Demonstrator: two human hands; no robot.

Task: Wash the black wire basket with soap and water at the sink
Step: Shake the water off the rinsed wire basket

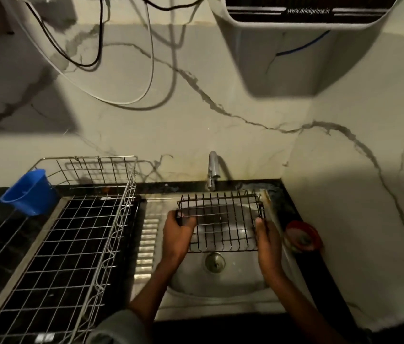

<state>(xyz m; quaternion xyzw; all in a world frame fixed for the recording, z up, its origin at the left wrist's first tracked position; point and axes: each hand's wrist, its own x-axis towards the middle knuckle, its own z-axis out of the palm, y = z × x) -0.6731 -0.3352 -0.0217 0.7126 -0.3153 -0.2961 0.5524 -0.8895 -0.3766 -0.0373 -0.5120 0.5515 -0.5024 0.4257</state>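
1. Black wire basket [220, 220] is held over the sink [220, 291] bowl, above the drain [215, 262], long axis running left-right, open side roughly toward the camera
2. Left hand [177, 232] grips the basket's left end, fingers curled round the corner frame
3. Right hand [266, 238] holds the right end, thumb on the rim; fingers behind the wire, hard to see
4. Tap [212, 173] sits behind the basket's middle, spout just past its far edge; no water visible
5. Judgement: basket needs to go back and up a little to sit under the spout; both hands equally placed, one must let go for the tap
6. Soap: possibly the red-rimmed tub [301, 236] right of the sink, nearer the right hand
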